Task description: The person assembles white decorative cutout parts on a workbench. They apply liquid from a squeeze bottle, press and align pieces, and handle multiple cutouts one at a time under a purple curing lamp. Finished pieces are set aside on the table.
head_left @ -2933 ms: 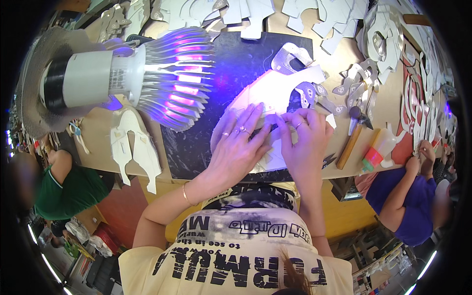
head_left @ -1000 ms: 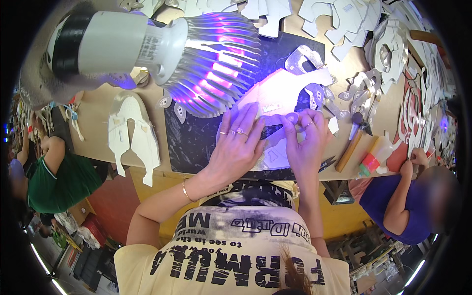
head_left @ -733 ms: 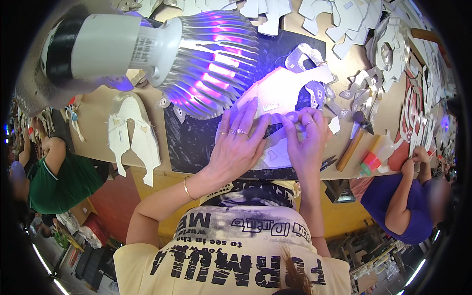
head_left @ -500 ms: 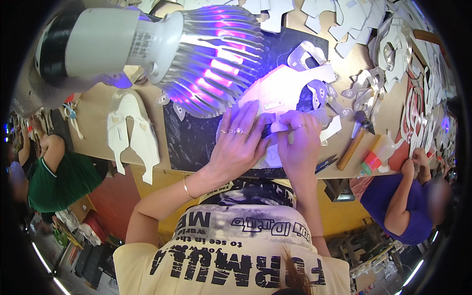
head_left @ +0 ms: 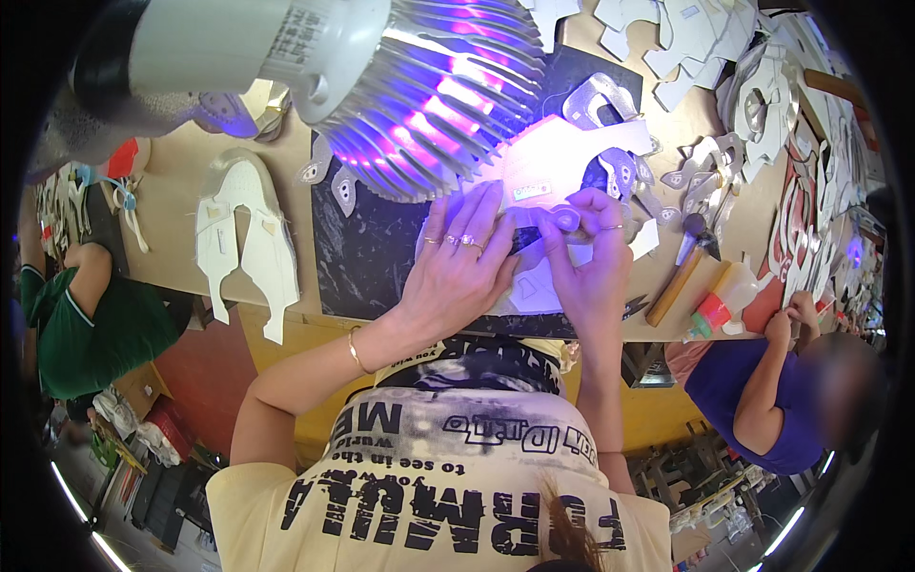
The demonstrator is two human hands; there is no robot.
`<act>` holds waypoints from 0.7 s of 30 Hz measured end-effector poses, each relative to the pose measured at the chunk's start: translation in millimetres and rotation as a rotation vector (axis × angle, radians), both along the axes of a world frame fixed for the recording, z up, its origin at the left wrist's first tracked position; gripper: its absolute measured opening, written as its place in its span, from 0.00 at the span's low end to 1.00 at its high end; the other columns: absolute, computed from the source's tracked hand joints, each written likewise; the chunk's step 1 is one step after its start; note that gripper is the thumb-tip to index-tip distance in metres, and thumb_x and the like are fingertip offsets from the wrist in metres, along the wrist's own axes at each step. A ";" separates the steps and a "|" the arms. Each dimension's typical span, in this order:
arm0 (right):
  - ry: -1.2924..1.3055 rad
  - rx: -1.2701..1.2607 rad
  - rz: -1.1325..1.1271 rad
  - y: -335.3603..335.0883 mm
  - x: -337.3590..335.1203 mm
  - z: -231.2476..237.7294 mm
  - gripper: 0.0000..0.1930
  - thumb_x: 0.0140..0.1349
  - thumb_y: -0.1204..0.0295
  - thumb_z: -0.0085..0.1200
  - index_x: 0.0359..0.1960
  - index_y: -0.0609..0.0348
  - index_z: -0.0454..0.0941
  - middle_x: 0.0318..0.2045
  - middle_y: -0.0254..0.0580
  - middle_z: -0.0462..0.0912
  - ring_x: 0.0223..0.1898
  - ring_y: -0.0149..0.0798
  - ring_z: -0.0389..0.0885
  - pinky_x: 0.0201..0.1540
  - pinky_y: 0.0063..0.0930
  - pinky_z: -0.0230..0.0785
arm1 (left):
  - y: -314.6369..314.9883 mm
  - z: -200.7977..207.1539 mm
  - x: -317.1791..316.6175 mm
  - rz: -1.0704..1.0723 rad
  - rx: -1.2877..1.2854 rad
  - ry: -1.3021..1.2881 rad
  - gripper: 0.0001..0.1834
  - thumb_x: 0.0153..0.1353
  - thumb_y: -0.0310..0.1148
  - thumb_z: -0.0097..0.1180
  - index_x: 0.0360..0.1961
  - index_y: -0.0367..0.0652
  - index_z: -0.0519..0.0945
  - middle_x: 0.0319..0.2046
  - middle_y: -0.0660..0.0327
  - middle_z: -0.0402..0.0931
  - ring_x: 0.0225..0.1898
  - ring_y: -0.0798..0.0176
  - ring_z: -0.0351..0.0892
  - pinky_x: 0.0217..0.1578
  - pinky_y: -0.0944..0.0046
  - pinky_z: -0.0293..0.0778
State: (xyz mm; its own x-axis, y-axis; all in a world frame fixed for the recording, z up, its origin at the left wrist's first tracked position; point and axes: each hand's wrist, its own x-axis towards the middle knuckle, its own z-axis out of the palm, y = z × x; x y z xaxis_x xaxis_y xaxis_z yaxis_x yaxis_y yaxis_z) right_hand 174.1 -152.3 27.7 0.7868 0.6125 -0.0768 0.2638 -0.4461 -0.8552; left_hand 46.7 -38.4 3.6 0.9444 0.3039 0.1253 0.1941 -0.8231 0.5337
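Observation:
A pale shoe-upper piece (head_left: pixel 536 157) lies brightly lit in violet under a lamp (head_left: pixel 434 91) with a finned metal head. My left hand (head_left: pixel 462 267) rests on its near part, fingers stretched out flat. A small dark patch (head_left: pixel 524 238) shows beside those fingertips; I cannot make out what it is. My right hand (head_left: pixel 596 262) is closed in a pinch, thumb and forefinger on a small rounded piece (head_left: pixel 564 218) that looks grey-violet in this light. Another pale piece (head_left: pixel 534 291) lies below, between my hands.
A white horseshoe-shaped upper (head_left: pixel 233 214) lies left of the black mat (head_left: pixel 357 257). To the right are a hammer (head_left: pixel 681 281), a red-and-green-tipped bottle (head_left: pixel 724 297) and silvery cut pieces (head_left: pixel 710 172). A co-worker in purple (head_left: pixel 739 410) sits at the right, another in green (head_left: pixel 110 334) at the left.
My right thumb and forefinger have come up slightly, and the small rounded piece now shows between them. My left hand stays flat on the upper. The whole view has shifted a little.

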 end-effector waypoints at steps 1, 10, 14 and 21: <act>0.026 -0.002 -0.004 0.0 0.4 -0.4 0.18 0.61 0.77 0.61 0.52 0.62 0.72 0.34 0.46 0.82 0.37 0.40 0.85 0.36 0.29 0.75 | -0.4 -0.2 -0.2 0.005 -0.005 0.004 0.26 0.57 0.36 0.63 0.57 0.39 0.75 0.64 0.45 0.63 0.65 0.45 0.65 0.69 0.38 0.49; -0.446 -0.303 0.192 0.7 -10.3 16.0 0.15 0.55 0.75 0.61 0.46 0.52 0.82 0.36 0.35 0.81 0.44 0.36 0.78 0.59 0.40 0.58 | 0.3 -2.2 0.6 -0.008 0.029 -0.043 0.28 0.55 0.35 0.64 0.56 0.37 0.76 0.63 0.44 0.64 0.64 0.44 0.66 0.68 0.38 0.51; -0.494 -0.353 0.113 4.0 -24.0 14.6 0.15 0.54 0.76 0.60 0.45 0.51 0.82 0.36 0.33 0.79 0.45 0.36 0.76 0.61 0.42 0.53 | 0.7 -3.5 1.5 -0.007 0.039 -0.075 0.27 0.53 0.35 0.65 0.54 0.34 0.77 0.62 0.44 0.66 0.64 0.44 0.67 0.67 0.38 0.53; -0.518 -0.268 0.158 -2.0 -9.2 9.3 0.11 0.54 0.76 0.60 0.41 0.51 0.83 0.36 0.31 0.79 0.43 0.37 0.77 0.56 0.40 0.55 | -0.8 -4.5 1.8 0.004 0.059 -0.091 0.26 0.52 0.33 0.64 0.52 0.33 0.77 0.60 0.44 0.68 0.64 0.45 0.68 0.68 0.38 0.53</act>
